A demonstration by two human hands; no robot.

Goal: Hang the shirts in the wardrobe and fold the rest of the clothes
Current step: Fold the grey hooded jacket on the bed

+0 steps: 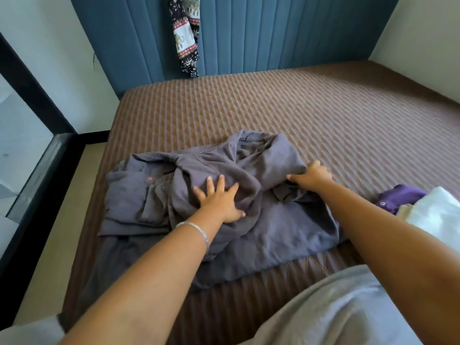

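Your left hand (220,200) lies flat with its fingers spread wide, pressing down on the crumpled grey-purple cotton shirt (249,212) that sprawls across the near left part of the bed (348,125). A thin silver bangle (199,231) circles that wrist. Your right hand (312,174) is at the shirt's right edge, fingers curled over a soft bunched fold of the fabric and gripping it. The shirt is matte and rumpled, its collar lying at the far side and a buttoned placket with small dark studs and one red-ringed button on the left; its near hem drapes toward the bed's near edge. The bed wears a brown quilted cover with a diagonal ribbed weave. At the right edge, near your right forearm, sit a deep purple garment (398,196) with a pale button and a white ribbed knit piece (438,212), touching each other. Far off, a black-and-white elephant-print cloth (186,36) hangs against the blue padded, vertically channelled headboard (273,33).
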